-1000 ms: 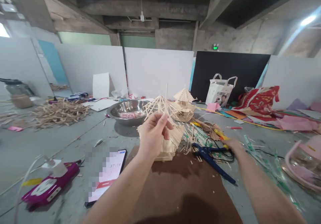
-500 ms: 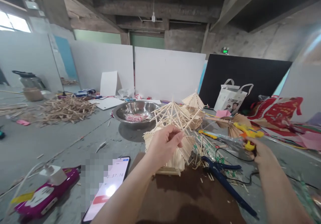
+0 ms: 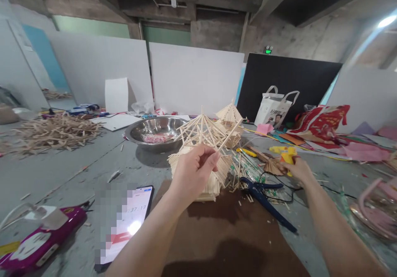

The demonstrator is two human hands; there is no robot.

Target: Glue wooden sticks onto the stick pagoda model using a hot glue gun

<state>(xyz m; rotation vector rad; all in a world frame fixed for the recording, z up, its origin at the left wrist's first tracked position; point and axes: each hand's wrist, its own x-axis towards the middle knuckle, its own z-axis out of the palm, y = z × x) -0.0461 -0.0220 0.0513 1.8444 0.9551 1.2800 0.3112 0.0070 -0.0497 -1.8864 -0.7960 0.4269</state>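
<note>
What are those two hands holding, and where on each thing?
The left fingers pinch a thin wooden stick near its lower end; the right fingers grip a yellow glue gun by its handle.

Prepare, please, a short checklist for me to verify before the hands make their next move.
1. Stick held in left hand: ok.
2. Glue gun held in right hand: ok.
3. Model standing upright: ok.
4. Space between the hands free: not ok; pliers and loose sticks lie there.
5. Glue on the stick: cannot tell; too small to see.
</note>
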